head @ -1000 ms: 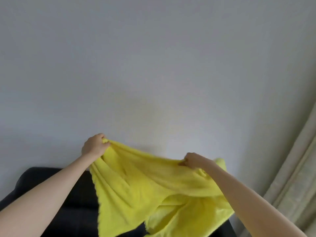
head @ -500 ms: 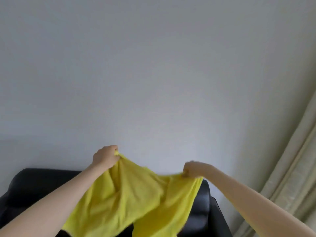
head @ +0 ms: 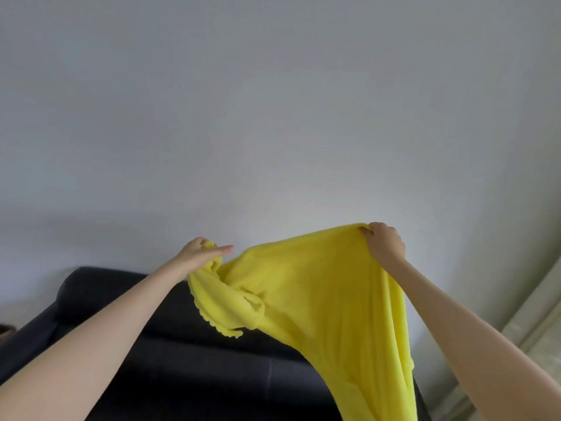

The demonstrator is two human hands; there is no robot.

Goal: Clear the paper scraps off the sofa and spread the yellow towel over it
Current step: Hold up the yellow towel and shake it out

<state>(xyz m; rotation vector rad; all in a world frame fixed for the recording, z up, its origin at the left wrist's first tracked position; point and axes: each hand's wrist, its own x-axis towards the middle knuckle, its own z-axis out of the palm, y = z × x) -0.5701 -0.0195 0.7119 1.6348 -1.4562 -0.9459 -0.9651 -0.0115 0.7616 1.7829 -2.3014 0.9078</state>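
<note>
Yellow towel (head: 328, 287): lower end cut off by bottom edge; full size not shown.
Sofa (head: 170, 369): right part hidden behind towel; seat cut off at bottom edge.
Left hand (head: 198, 253): grip on towel corner partly hidden.
Brown object (head: 5, 333): cut off at left edge, unidentifiable.
Curtain (head: 540, 329): cut off at right edge.

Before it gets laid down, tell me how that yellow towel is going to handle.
Probably floppy: the yellow towel sags and folds between the left hand and right hand. Likely light, since pinches at its top edge hold it above the sofa. It may bunch rather than land flat; one scalloped corner already curls under.
</note>
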